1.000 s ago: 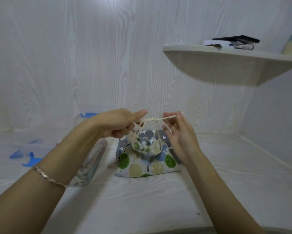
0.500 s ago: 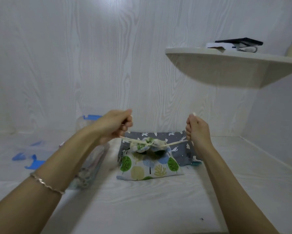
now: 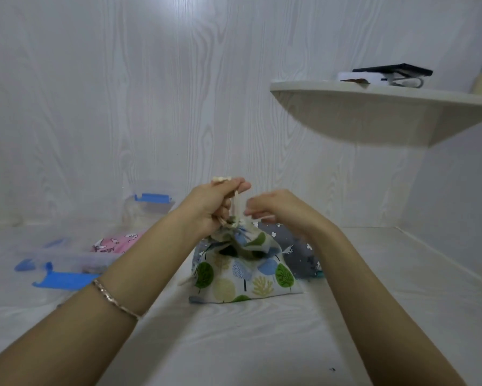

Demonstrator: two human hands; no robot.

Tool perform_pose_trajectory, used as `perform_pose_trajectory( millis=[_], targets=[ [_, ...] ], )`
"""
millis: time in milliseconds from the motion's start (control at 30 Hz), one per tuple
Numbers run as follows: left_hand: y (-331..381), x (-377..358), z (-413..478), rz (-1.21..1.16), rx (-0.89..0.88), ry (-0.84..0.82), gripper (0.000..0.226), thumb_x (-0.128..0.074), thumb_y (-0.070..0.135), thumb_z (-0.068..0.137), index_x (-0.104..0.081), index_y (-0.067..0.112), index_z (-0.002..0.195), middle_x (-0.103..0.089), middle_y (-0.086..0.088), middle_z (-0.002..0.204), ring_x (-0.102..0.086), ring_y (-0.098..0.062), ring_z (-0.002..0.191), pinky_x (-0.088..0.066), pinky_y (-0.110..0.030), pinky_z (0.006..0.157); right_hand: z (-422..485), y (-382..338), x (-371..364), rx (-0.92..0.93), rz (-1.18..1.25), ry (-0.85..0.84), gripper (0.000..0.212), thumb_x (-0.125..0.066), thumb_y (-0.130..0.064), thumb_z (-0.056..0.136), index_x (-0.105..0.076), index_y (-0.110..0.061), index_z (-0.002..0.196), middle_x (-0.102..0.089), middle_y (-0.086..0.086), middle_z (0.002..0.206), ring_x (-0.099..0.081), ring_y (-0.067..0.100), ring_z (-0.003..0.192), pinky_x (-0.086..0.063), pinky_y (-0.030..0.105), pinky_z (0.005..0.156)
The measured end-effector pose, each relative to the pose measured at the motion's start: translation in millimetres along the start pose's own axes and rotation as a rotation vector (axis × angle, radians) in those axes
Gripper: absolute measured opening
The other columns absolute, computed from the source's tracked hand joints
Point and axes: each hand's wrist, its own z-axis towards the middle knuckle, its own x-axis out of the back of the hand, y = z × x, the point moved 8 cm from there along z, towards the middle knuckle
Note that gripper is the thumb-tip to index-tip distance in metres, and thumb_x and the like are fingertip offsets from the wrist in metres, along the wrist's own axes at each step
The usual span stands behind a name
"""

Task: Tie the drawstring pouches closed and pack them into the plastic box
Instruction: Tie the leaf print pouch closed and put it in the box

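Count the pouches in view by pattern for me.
Tree-print: 2, the cinched pouch, its drawstring gripped by the left hand, and the flat pouch under it
Grey pouch: 1
Pink pouch: 1
Total: 4

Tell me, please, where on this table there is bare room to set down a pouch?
Bare table lies in front of the tree-print pouch, between the forearms, and more between the grey pouch and the right wall. The left is crowded: plastic box, its lid and a pink pouch.
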Motion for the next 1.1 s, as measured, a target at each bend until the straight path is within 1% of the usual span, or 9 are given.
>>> perform_pose_trajectory(
  millis=[167,333,433,500,567,633,767,900,1100],
  targets=[
    [-10,3,4,-0.135,0.092,0.039,0.016,-0.053,0.017,0.097,-0.061,0.011,0.084,-0.071,0.0,0.088,-0.028,-0.002,0.03,-0.021,-0.01,0.027,-17,-5,-32,0.178,0.036,0.015,0.014,-0.07,-0.014,0.087,-0.073,-0.006,0.098,-0.071,0.001,0.086,-0.063,-0.004,0.071,-0.049,0.008,0.067],
    [-9,14,4,-0.124,0.119,0.031,0.02,-0.053,0.02,0.097,-0.062,0.009,0.083,-0.071,-0.001,0.087,-0.028,-0.003,0.036,-0.024,-0.011,0.027,-15,-7,-37,0.205,0.125,0.018,0.011,-0.068,-0.011,0.088,-0.071,-0.005,0.097,-0.074,0.002,0.085,-0.069,0.007,0.078,-0.055,0.018,0.073],
    [-10,24,3,-0.029,0.15,0.011,0.024,-0.049,0.025,0.099,-0.057,0.002,0.099,-0.07,-0.005,0.069,-0.035,-0.002,0.036,-0.028,-0.01,0.03,-11,2,-30,0.098,0.477,0.096,0.005,-0.062,-0.006,0.091,-0.065,-0.004,0.094,-0.074,0.008,0.08,-0.07,0.02,0.075,-0.058,0.028,0.069],
    [-8,35,-1,0.034,0.139,0.048,0.021,-0.045,0.013,0.1,-0.052,-0.005,0.11,-0.072,-0.018,0.086,-0.041,-0.004,0.034,-0.035,-0.012,0.033,-6,13,-19,0.036,0.613,0.22,0.008,-0.062,-0.003,0.089,-0.061,-0.009,0.095,-0.074,0.008,0.077,-0.068,0.021,0.073,-0.058,0.035,0.071],
    [-3,47,-7,0.101,0.072,0.126,0.026,-0.045,0.001,0.098,-0.051,-0.016,0.116,-0.068,-0.026,0.106,-0.049,-0.007,0.038,-0.046,-0.015,0.04,0,25,-9,0.0,0.542,0.32,0.022,-0.066,-0.005,0.085,-0.056,-0.015,0.103,-0.074,0.005,0.075,-0.069,0.022,0.078,-0.057,0.041,0.079],
    [4,52,-12,0.098,-0.035,0.165,0.026,-0.046,0.002,0.098,-0.053,-0.01,0.12,-0.07,-0.019,0.096,-0.062,-0.011,0.053,-0.056,-0.019,0.051,1,26,-6,0.012,0.394,0.345,0.024,-0.064,-0.007,0.085,-0.055,-0.02,0.102,-0.073,0.002,0.072,-0.066,0.021,0.079,-0.054,0.041,0.081],
    [40,28,-19,0.223,-0.354,0.113,0.018,-0.047,0.008,0.099,-0.058,0.005,0.114,-0.073,-0.009,0.097,-0.071,-0.017,0.082,-0.059,-0.025,0.074,-6,5,-27,0.13,0.126,0.082,0.024,-0.05,-0.004,0.095,-0.071,-0.013,0.099,-0.065,0.005,0.077,-0.052,0.009,0.061,-0.044,0.016,0.056],
    [49,-12,-8,0.411,-0.36,-0.07,0.021,-0.046,0.016,0.1,-0.058,0.009,0.117,-0.072,-0.007,0.106,-0.071,-0.018,0.09,-0.058,-0.029,0.079,-19,-5,-47,0.177,0.246,-0.111,0.018,-0.057,-0.009,0.094,-0.071,-0.001,0.104,-0.072,0.012,0.09,-0.066,0.016,0.081,-0.054,0.021,0.076],
    [5,-22,-10,0.767,-0.327,-0.202,0.046,-0.036,0.042,0.101,-0.037,0.015,0.138,-0.062,-0.011,0.074,-0.06,-0.016,0.061,-0.051,-0.03,0.064,-24,2,-38,0.202,0.436,-0.03,0.025,-0.049,-0.011,0.099,-0.061,0.0,0.08,-0.061,0.009,0.067,-0.057,0.016,0.061,-0.049,0.024,0.064]
  ],
)
